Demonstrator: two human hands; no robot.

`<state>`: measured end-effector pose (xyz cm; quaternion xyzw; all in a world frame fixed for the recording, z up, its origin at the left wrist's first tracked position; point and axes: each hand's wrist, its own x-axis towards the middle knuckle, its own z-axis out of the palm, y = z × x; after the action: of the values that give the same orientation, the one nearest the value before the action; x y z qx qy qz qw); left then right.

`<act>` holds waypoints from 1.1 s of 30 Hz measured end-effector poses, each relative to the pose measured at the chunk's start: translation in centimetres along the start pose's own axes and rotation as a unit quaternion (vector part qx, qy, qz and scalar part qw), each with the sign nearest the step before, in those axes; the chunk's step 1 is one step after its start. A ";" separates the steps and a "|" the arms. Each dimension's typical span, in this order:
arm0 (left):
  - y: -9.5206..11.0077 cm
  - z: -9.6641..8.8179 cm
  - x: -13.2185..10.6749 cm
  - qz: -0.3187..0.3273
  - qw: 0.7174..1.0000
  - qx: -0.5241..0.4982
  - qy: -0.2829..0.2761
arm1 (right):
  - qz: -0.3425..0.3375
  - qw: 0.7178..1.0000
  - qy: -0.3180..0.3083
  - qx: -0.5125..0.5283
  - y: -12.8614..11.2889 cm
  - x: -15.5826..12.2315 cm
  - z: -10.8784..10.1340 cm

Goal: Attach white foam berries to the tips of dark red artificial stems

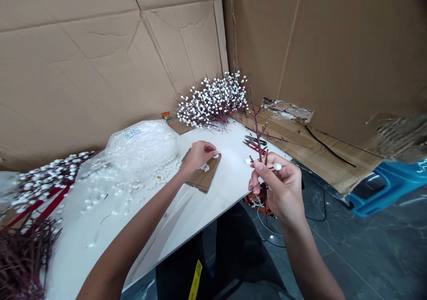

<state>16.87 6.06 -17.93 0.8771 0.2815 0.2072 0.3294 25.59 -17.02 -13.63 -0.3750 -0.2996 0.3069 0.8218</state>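
Note:
My right hand (278, 186) is closed round a thin dark-red branched stem (257, 128) that stands upright, with white foam beads (277, 166) on its lowest twigs. My left hand (198, 155) rests over a piece of brown cardboard (202, 177) on the white table (160, 220); its fingers are pinched together over something small and white near the card's far edge. More white bits lie on the card under that hand.
A clear plastic bag of white beads (140, 146) lies left of the card, loose beads spilled around it. Finished beaded stems are piled at the back (215, 99) and at the left (40, 182). Bare stems (20, 260) lie bottom left. Scissors (255, 143) and a blue stool (387, 186) sit right.

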 end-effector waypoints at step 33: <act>2.3 -11.8 -17.3 -0.070 0.987 -0.052 0.138 | -0.342 0.891 -0.211 -0.212 -0.6 -0.7 8.3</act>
<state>-1.88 -0.84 -11.18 0.7998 0.3740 0.3168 0.3464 19.35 -14.23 -8.91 -0.3411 -0.6339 0.0080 0.6940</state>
